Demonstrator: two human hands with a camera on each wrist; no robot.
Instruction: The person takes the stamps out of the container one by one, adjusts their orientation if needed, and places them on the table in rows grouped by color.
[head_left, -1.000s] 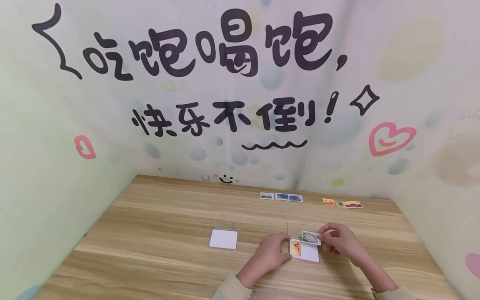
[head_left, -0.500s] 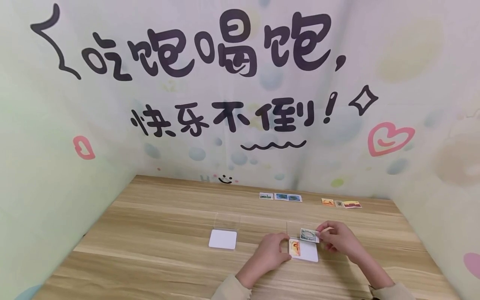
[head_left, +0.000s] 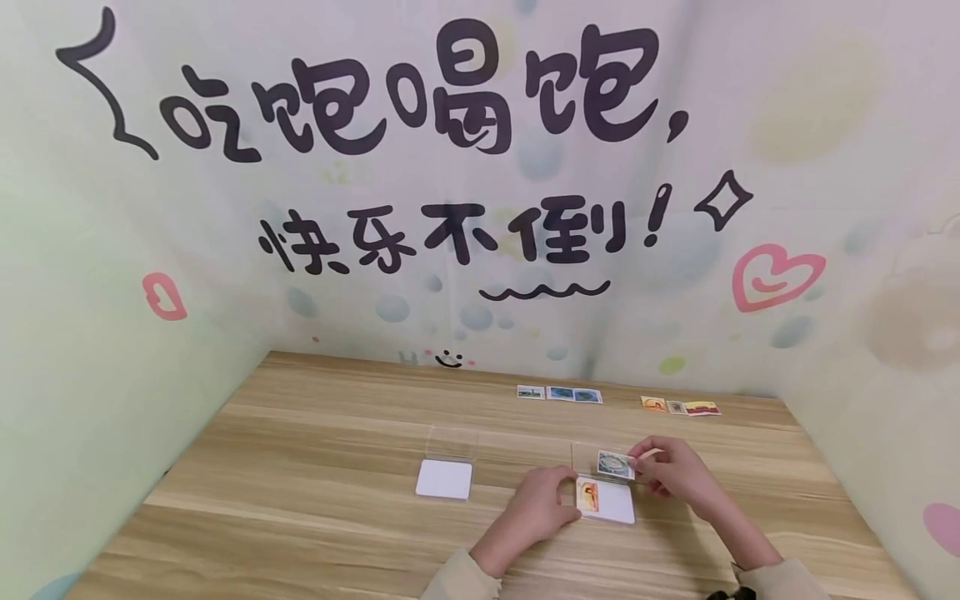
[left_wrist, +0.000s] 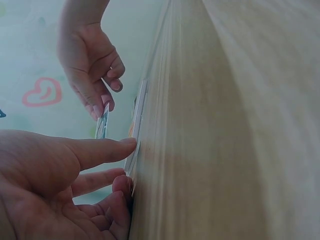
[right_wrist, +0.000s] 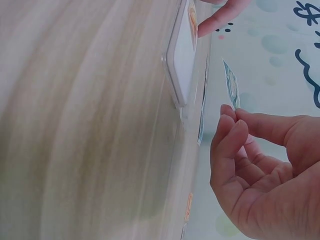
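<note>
Pale walls (head_left: 420,312) with big black writing (head_left: 472,87) and pink hearts (head_left: 778,277) stand around your brown wooden table (head_left: 300,533). Your two hands are apart, one on each side of a flat case (head_left: 618,504). With your right hand (head_left: 681,477), you pinch the edge of a gray-green stamp (head_left: 615,464) between your thumb and finger. You hold this stamp up in the air, over the back of the case, and it does not touch the white part. Your left hand (head_left: 536,502) grips the left side of the case with the thumb and fingers. On the white part, at the left, lies an orange stamp (head_left: 588,497). To the left, well apart, is another white case (head_left: 444,480) with its see-through lid (head_left: 452,442) open behind it. Far back on the table, you have a green stamp (head_left: 531,392) beside two blue stamps (head_left: 561,393). More to the right lie a second orange stamp (head_left: 653,404), a small gray stamp (head_left: 677,407) and a red and yellow stamp (head_left: 702,408).
</note>
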